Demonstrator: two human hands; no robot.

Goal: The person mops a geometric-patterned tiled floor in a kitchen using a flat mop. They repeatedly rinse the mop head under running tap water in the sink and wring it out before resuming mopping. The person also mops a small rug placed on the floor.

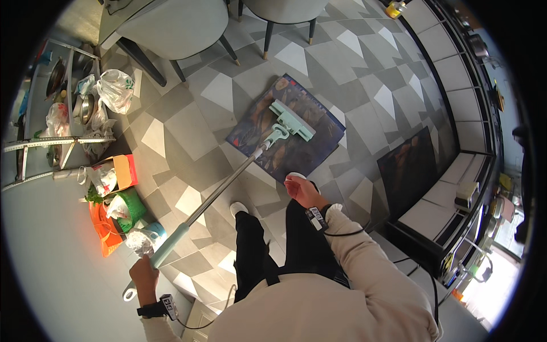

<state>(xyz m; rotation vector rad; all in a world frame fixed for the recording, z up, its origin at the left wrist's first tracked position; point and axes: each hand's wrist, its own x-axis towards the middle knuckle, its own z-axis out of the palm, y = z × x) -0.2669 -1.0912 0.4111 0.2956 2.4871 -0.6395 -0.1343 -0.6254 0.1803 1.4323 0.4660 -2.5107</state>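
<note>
My left hand is closed around the pale green grip of a sponge mop at the lower left. The grey pole slants up and right to a wide pale green mop head. That head rests on a dark patterned floor mat that lies askew on the tiles. Held in front of my right leg, my right hand is off the mop, its fingers loosely bent with nothing seen in them. Both wrists carry a strapped-on device with a cable.
Grey chairs stand at the far left. Along the left are a shelf with bags and pans, a cardboard box, and green and orange bags. A second dark mat lies by the cabinets on the right.
</note>
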